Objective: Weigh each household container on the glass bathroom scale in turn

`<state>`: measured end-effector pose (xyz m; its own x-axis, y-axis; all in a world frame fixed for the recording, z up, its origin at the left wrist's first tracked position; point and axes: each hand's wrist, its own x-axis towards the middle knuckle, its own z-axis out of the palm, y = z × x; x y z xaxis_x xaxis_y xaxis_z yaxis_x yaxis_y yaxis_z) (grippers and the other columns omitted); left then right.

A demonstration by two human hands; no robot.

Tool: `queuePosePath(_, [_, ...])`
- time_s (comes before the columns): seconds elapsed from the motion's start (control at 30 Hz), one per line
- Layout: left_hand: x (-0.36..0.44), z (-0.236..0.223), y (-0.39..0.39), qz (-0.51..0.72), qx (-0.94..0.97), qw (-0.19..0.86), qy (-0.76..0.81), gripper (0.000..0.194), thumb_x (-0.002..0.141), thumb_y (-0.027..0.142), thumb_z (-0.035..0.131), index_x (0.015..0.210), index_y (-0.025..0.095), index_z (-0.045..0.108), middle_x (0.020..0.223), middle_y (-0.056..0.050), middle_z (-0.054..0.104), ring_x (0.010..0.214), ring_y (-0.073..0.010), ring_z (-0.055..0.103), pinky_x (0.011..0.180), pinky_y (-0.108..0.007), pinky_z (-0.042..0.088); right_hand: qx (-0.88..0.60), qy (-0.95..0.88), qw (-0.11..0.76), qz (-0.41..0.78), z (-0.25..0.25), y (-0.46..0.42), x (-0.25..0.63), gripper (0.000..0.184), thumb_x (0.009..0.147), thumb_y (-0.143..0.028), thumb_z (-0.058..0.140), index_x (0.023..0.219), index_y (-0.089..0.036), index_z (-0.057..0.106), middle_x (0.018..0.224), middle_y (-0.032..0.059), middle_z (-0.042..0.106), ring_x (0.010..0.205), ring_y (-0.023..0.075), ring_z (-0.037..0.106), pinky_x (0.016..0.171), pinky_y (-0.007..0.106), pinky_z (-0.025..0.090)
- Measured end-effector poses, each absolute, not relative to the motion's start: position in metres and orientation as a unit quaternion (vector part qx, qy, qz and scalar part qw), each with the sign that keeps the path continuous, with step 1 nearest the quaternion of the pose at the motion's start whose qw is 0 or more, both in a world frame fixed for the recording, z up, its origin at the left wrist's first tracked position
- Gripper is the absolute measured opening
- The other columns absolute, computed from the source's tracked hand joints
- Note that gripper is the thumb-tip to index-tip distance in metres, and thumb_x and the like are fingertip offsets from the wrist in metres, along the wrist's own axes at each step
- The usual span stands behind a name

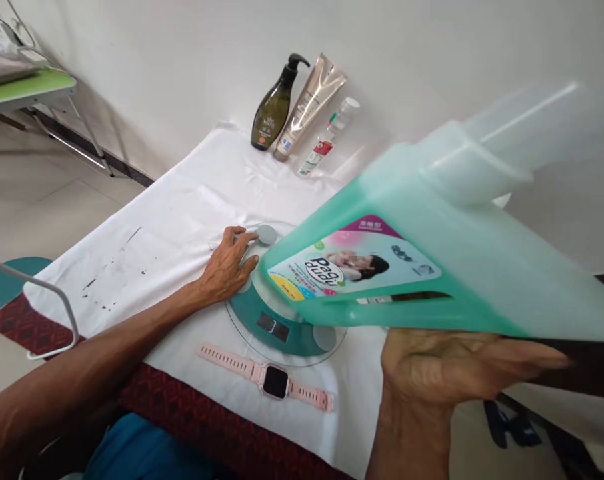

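A large jug of green liquid detergent leans over a round bathroom scale, its base end low over the plate. Whether it touches the glass is hard to tell. My right hand is pressed against the jug's lower side and holds it, with most fingers hidden behind it. Fingers apart, my left hand lies at the scale's left edge beside the jug's base and holds nothing. The scale's small display is lit, but its reading is unclear. In front of the scale is a pink-strapped smartwatch.
Against the wall stand a dark pump bottle, a beige tube and a small clear bottle. White cloth covers the table. A grey metal bar rises at its left edge; a green-topped table stands beyond.
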<state>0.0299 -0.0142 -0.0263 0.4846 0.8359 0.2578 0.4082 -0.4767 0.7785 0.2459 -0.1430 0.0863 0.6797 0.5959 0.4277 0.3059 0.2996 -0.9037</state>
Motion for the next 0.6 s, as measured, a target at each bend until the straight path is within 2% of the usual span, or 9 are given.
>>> queuePosePath(0.07, [0.030, -0.026, -0.013, 0.323, 0.800, 0.329, 0.385, 0.040, 0.101, 0.031, 0.056, 0.141, 0.024, 0.053, 0.145, -0.014, 0.045, 0.106, -0.0239, 0.068, 0.098, -0.056, 0.060, -0.580, -0.369, 0.722, 0.077, 0.073, -0.155, 0.260, 0.079, 0.090, -0.088, 0.018, 0.098, -0.030, 0.071, 0.094, 0.0081, 0.066, 0.095, 0.0279, 0.070, 0.080, 0.048, 0.062])
queuePosePath(0.13, [0.030, -0.025, -0.013, 0.322, 0.802, 0.329, 0.381, 0.040, 0.101, 0.032, 0.056, 0.140, 0.023, 0.054, 0.145, -0.014, 0.045, 0.106, -0.0229, 0.068, 0.098, -0.055, 0.060, -0.606, -0.333, 0.720, 0.059, 0.053, -0.168, 0.275, 0.080, 0.092, -0.087, 0.019, 0.111, -0.030, 0.072, 0.112, 0.0101, 0.068, 0.116, 0.0298, 0.067, 0.097, 0.051, 0.058])
queuePosePath(0.17, [0.030, -0.025, -0.012, 0.322, 0.803, 0.329, 0.379, 0.040, 0.101, 0.032, 0.056, 0.140, 0.023, 0.054, 0.145, -0.014, 0.045, 0.106, -0.0227, 0.068, 0.098, -0.055, 0.060, -0.631, -0.302, 0.712, 0.055, 0.042, -0.174, 0.282, 0.081, 0.091, -0.089, 0.023, 0.114, -0.028, 0.071, 0.116, 0.0107, 0.068, 0.120, 0.0300, 0.066, 0.101, 0.052, 0.056])
queuePosePath(0.27, [0.030, -0.025, -0.012, 0.323, 0.805, 0.325, 0.378, 0.041, 0.101, 0.034, 0.058, 0.140, 0.022, 0.055, 0.143, -0.014, 0.046, 0.105, -0.0223, 0.068, 0.098, -0.055, 0.061, -0.698, -0.224, 0.677, 0.061, 0.010, -0.187, 0.293, 0.088, 0.084, -0.094, 0.033, 0.117, -0.021, 0.069, 0.117, 0.0128, 0.068, 0.118, 0.0301, 0.066, 0.102, 0.054, 0.054])
queuePosePath(0.43, [0.030, -0.023, -0.011, 0.318, 0.809, 0.314, 0.383, 0.040, 0.100, 0.032, 0.060, 0.138, 0.024, 0.056, 0.141, -0.012, 0.047, 0.104, -0.0214, 0.068, 0.096, -0.054, 0.062, -0.729, -0.237, 0.636, 0.090, -0.010, -0.187, 0.289, 0.078, 0.093, -0.082, 0.040, 0.128, -0.018, 0.068, 0.119, 0.0131, 0.071, 0.112, 0.0271, 0.070, 0.098, 0.049, 0.057])
queuePosePath(0.6, [0.029, -0.022, -0.011, 0.317, 0.809, 0.312, 0.383, 0.040, 0.099, 0.031, 0.061, 0.138, 0.023, 0.056, 0.141, -0.012, 0.047, 0.103, -0.0212, 0.068, 0.096, -0.055, 0.062, -0.739, -0.232, 0.622, 0.113, -0.008, -0.186, 0.283, 0.075, 0.095, -0.078, 0.045, 0.135, -0.019, 0.067, 0.122, 0.0119, 0.072, 0.114, 0.0266, 0.072, 0.104, 0.051, 0.056])
